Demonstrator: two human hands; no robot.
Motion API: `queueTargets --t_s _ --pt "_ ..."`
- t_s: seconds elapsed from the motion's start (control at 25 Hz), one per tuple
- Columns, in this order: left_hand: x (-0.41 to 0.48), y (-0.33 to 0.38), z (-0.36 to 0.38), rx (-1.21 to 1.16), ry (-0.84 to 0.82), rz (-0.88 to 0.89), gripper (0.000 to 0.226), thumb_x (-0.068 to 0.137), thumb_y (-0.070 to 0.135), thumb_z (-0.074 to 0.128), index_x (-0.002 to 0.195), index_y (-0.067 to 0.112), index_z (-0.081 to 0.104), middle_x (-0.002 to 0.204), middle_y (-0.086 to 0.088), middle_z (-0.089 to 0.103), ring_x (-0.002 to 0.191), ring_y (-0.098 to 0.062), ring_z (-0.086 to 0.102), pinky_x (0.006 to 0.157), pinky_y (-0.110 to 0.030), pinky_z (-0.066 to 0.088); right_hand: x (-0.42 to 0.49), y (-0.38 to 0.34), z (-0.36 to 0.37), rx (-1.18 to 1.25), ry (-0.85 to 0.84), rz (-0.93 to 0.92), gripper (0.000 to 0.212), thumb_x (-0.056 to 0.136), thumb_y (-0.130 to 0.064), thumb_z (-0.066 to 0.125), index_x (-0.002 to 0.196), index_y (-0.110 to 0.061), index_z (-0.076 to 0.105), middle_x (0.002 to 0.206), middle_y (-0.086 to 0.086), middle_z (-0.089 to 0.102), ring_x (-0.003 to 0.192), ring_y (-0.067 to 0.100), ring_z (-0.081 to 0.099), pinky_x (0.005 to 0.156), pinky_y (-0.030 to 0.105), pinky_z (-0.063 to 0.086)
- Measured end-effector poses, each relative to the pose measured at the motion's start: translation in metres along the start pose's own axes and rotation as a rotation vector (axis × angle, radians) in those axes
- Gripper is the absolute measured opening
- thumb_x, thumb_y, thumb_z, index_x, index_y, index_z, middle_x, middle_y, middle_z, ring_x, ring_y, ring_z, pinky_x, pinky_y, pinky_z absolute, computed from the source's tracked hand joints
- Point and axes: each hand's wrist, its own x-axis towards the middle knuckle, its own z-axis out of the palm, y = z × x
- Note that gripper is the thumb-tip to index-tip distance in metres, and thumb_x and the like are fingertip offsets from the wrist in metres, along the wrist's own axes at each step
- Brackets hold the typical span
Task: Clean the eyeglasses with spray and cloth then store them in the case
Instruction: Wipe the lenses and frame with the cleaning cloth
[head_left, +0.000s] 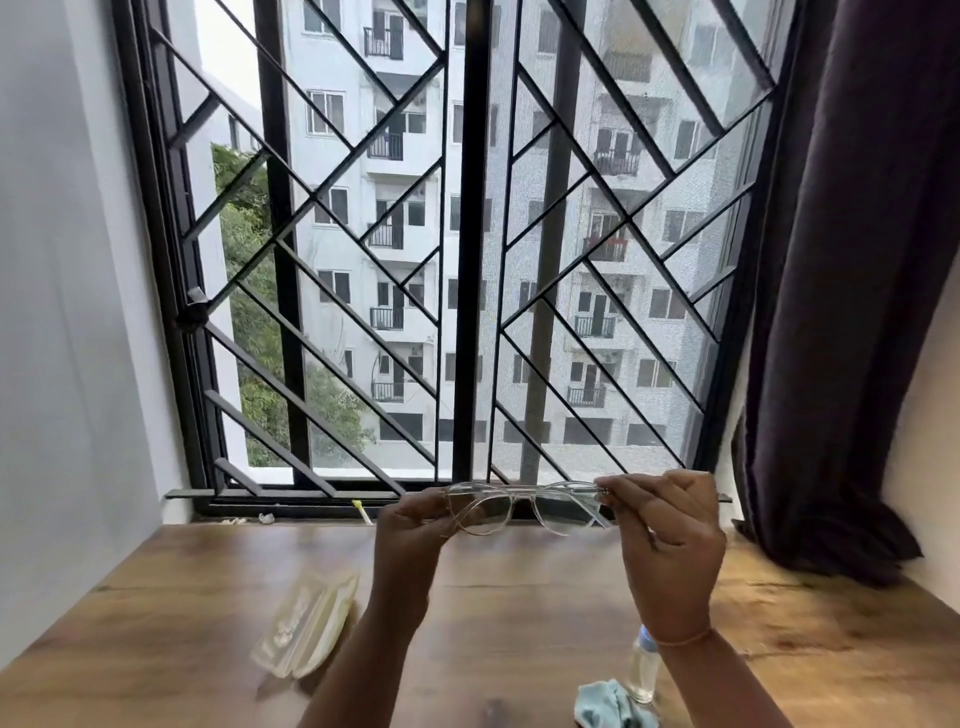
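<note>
the eyeglasses (524, 506), clear-framed, hang in the air between our two hands, raised above the wooden table (493, 582) in front of the barred window (457, 249). going from the left, the pale translucent case (306, 623) lies open on the table, well apart from the glasses. our left hand (410, 525) pinches the frame's left end, fingers closed on it. our right hand (670, 525) grips the right hinge end the same way. low at the right, a crumpled light blue cloth (613, 706) touches the small clear spray bottle (641, 670), partly hidden behind our right wrist. a dark curtain (852, 260) hangs at the far right.
</note>
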Motion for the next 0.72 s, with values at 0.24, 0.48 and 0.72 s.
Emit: queueTargets --t_s 0.24,0.48,0.72 --pt "-0.006 -0.005 -0.04 0.484 0.084 0.304 0.022 0.059 0.025 0.079 0.081 0.026 0.077 0.079 0.011 0.073 0.088 -0.016 0.061 0.08 -0.024 0.044 -0.022 0.009 -0.007 -0.004 0.002 0.025 0.01 0.074 -0.016 0.07 0.084 -0.016 0.071 0.08 -0.014 0.066 0.076 0.021 0.05 0.072 0.033 0.042" --pt "-0.009 -0.016 -0.035 0.636 0.041 0.47 0.026 0.064 0.048 0.068 0.087 0.036 0.073 0.08 0.022 0.071 0.083 -0.005 0.056 0.077 -0.041 0.044 -0.037 0.008 -0.013 -0.042 -0.026 0.054 0.012 0.072 -0.014 0.07 0.083 -0.018 0.072 0.079 -0.016 0.065 0.074 0.021 0.046 0.071 0.031 0.04" --pt "-0.01 -0.028 -0.034 0.63 0.055 0.457 0.025 0.063 0.048 0.068 0.087 0.046 0.069 0.081 0.027 0.069 0.083 -0.004 0.05 0.074 -0.053 0.043 -0.05 0.019 -0.015 0.025 -0.114 0.128 0.01 0.076 -0.013 0.066 0.08 -0.008 0.073 0.074 0.001 0.067 0.077 0.018 0.054 0.076 0.016 0.042"
